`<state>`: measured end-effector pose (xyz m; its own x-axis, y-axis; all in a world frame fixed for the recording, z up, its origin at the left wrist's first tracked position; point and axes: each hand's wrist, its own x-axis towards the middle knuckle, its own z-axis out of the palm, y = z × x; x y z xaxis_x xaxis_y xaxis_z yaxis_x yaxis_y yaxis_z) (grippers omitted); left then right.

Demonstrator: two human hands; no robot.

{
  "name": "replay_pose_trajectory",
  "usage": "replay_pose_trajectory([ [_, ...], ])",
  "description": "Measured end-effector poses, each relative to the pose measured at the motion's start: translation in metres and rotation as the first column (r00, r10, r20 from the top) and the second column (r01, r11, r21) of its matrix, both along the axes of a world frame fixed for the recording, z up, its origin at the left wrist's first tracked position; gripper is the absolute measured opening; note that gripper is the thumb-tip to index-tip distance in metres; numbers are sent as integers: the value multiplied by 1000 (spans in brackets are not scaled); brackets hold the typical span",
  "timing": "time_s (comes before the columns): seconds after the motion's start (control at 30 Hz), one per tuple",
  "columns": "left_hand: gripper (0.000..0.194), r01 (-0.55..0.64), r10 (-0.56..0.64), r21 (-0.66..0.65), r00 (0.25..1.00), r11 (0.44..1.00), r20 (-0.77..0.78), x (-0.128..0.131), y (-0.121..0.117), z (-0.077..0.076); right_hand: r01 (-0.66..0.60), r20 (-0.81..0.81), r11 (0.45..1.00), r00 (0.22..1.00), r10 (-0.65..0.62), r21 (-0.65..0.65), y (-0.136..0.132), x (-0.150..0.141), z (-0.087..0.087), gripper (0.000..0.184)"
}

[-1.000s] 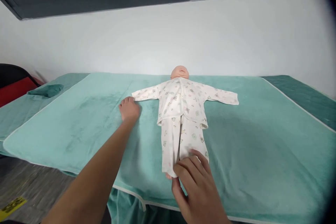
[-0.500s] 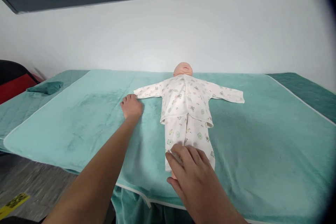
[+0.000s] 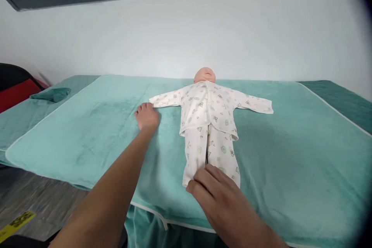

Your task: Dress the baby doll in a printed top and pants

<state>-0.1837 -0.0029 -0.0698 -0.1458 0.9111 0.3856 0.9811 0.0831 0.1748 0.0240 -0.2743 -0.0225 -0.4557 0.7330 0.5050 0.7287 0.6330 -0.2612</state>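
A baby doll [image 3: 204, 74] lies on its back, its arms out to the sides. It wears a white printed shirt [image 3: 207, 104] and matching trousers [image 3: 195, 151]. My right hand [image 3: 221, 197] is closed on the lower end of the trousers, its fingers pinching the cloth near the left-hand leg's hem. The doll's feet do not show. My left hand [image 3: 147, 116] rests flat on the green blanket [image 3: 99, 135], fingers a little apart, beside the cuff of the left-hand sleeve [image 3: 165, 99].
A white wall [image 3: 162, 38] stands behind the bed. At the far left are a black and red object [image 3: 17, 91] and a small folded green cloth [image 3: 50, 95]. The blanket's front edge hangs over the near side. A yellow floor marking [image 3: 17, 224] shows at lower left.
My right hand has closed from loosely spread fingers onto the trouser leg. A gap between the trouser legs has widened, and the bit of foot that showed is now hidden. My left hand stays put.
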Motion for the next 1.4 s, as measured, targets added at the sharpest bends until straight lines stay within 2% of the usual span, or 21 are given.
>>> replay_pose_trajectory([
  [0.2, 41, -1, 1, 8, 1000, 1000, -8, 1, 1, -1, 49, -90, 988, 995, -36, 144, -13, -5, -20, 28],
  [0.37, 41, 2, -2, 13, 1000, 1000, -1, 0, 1, 0, 91, -248, 972, 968, -35, 217, -32, 9, -30, 19],
  [0.43, 42, 6, -6, 13, 1000, 1000, 4, 0, 2, 0, 217, -305, 954, 941, -148, 208, -39, 20, -42, 17],
  [0.53, 42, 12, -12, 19, 1000, 1000, 6, 0, 2, -1, 409, -309, 906, 880, -361, 110, -48, 40, -66, 27],
  [0.63, 42, 14, -14, 25, 1000, 1000, 6, 0, 2, -1, 428, -267, 903, 876, -403, 42, -52, 55, -79, 16],
  [0.7, 42, 13, -14, 21, 1000, 1000, 7, 0, 2, 0, 405, -280, 914, 881, -381, 34, -54, 61, -76, 11],
  [0.87, 43, 9, -9, 1, 1000, 1000, 15, 0, 2, 1, 363, -336, 930, 884, -324, 57, -59, 67, -60, 12],
  [0.97, 43, 11, -11, 3, 1000, 1000, 18, -1, 3, 1, 373, -305, 926, 889, -342, 48, -63, 70, -64, 6],
  [1.07, 43, 12, -12, 11, 1000, 1000, 11, -2, 4, -1, 330, -269, 942, 914, -304, 56, -66, 77, -70, 6],
  [1.17, 43, 8, -8, 7, 1000, 1000, 8, -2, 4, -1, 298, -296, 954, 909, -293, -28, -63, 90, -68, 10],
  [1.23, 43, 4, -4, 7, 1000, 1000, 4, -2, 4, -1, 367, -377, 919, 838, -394, -144, -51, 100, -62, 11],
  [1.27, 43, 4, -4, 8, 1000, 1000, 1, -2, 3, 0, 420, -424, 881, 772, -473, -218, -39, 105, -57, 13],
  [1.33, 43, 4, -4, 7, 1000, 1000, -7, -1, 2, 0, 518, -493, 765, 586, -643, -383, -6, 115, -48, 17],
  [1.4, 42, 4, -4, 2, 1000, 1000, -8, -1, 2, 1, 488, -533, 667, 403, -744, -563, 38, 122, -39, 22],
])
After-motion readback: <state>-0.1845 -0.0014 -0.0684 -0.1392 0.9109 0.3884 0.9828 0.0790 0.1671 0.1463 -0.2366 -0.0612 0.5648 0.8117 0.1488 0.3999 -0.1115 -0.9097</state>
